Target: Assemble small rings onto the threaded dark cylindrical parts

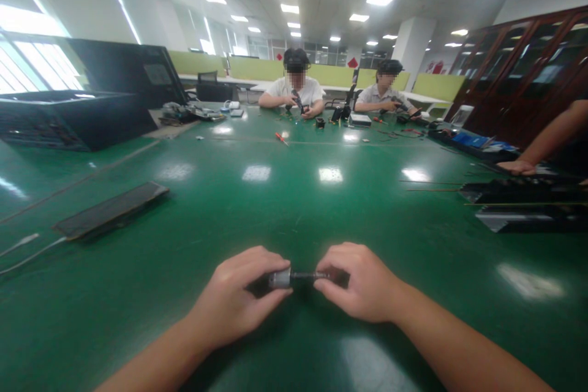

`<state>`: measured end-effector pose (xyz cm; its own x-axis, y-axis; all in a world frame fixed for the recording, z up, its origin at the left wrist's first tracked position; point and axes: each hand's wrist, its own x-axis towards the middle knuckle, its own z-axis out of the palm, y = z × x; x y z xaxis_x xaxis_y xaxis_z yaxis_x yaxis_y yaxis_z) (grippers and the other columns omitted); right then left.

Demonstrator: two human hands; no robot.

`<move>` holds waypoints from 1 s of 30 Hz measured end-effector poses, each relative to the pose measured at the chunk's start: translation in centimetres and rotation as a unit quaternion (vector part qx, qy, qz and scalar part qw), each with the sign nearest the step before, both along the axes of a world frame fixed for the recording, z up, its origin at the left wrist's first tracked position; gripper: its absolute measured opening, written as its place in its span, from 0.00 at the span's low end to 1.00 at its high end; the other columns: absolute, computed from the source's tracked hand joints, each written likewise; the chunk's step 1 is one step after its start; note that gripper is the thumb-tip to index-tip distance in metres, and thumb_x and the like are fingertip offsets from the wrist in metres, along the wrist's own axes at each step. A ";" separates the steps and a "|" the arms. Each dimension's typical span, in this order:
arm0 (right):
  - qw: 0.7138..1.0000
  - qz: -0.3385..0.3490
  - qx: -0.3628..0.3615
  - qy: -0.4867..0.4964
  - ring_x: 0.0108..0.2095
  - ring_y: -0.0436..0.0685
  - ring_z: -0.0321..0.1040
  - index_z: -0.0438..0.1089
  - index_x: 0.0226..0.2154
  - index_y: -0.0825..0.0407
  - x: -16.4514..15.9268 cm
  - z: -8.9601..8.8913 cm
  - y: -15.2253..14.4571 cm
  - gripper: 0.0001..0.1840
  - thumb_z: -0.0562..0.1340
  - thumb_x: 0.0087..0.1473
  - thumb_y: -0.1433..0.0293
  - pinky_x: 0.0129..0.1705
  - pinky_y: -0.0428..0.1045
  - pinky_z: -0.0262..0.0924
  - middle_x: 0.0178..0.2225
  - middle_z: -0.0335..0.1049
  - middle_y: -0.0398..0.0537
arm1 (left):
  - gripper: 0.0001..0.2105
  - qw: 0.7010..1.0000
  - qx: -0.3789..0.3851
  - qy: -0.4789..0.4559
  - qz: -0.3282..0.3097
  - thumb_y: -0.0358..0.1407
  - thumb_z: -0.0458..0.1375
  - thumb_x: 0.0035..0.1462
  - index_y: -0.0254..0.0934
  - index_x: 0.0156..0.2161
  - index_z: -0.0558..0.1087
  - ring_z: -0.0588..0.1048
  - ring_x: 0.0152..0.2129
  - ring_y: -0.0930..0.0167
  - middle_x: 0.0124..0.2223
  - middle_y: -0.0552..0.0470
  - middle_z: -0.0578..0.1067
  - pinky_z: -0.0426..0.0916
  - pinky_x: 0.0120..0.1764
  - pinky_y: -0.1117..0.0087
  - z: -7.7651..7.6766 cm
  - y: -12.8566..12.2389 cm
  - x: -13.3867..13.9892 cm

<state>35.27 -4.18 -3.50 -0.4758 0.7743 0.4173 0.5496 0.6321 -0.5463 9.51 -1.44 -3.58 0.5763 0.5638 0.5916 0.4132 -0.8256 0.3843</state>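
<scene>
My left hand (248,294) grips a small grey cylinder (281,278) between thumb and fingers, low in the middle of the view. A thin dark shaft (302,275) runs level from the cylinder's right end toward my right hand (356,282). Thumb and fingertips of that hand are closed on the shaft's far end, where a darker tip shows partly between them. Whether the cylinder and the shaft are one piece, I cannot tell. Both hands are held just above the green tabletop (220,214).
A flat dark slab (113,211) with a white cable lies at left, behind it a large black case (73,119). A red screwdriver (281,138) lies farther back. Two people sit across the table. At right, another person's hand (519,166) rests near black metal profiles (528,217).
</scene>
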 end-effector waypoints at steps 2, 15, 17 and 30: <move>1.000 0.001 0.000 0.003 0.29 0.53 0.67 0.73 0.32 0.52 0.0 0.1 0.0 0.05 0.64 0.57 0.68 0.35 0.49 0.57 0.27 0.73 0.43 | 0.13 1.000 0.003 0.000 0.001 0.31 0.67 0.54 0.40 0.46 0.76 0.79 0.35 0.71 0.39 0.51 0.81 0.75 0.41 0.72 0.0 0.0 0.0; 1.000 -0.003 0.013 0.002 0.29 0.54 0.69 0.72 0.31 0.52 0.4 0.4 0.0 0.05 0.63 0.56 0.68 0.35 0.50 0.59 0.27 0.74 0.44 | 0.13 1.000 0.014 -0.009 -0.007 0.30 0.66 0.54 0.40 0.46 0.76 0.80 0.36 0.71 0.39 0.51 0.81 0.75 0.42 0.73 0.3 0.1 -0.1; 1.000 -0.004 0.012 0.003 0.28 0.54 0.68 0.72 0.31 0.52 0.4 0.4 0.0 0.04 0.63 0.56 0.68 0.35 0.50 0.58 0.27 0.74 0.44 | 0.13 1.000 0.016 -0.007 -0.009 0.31 0.66 0.54 0.40 0.45 0.76 0.80 0.36 0.71 0.39 0.51 0.81 0.75 0.42 0.73 0.3 0.1 -0.2; 1.000 -0.004 0.008 0.006 0.29 0.54 0.68 0.72 0.31 0.52 0.5 0.5 0.0 0.03 0.64 0.55 0.69 0.36 0.50 0.57 0.28 0.74 0.44 | 0.12 1.000 0.010 -0.009 0.003 0.32 0.67 0.55 0.40 0.45 0.77 0.79 0.36 0.71 0.39 0.51 0.81 0.74 0.43 0.72 0.5 0.4 -0.5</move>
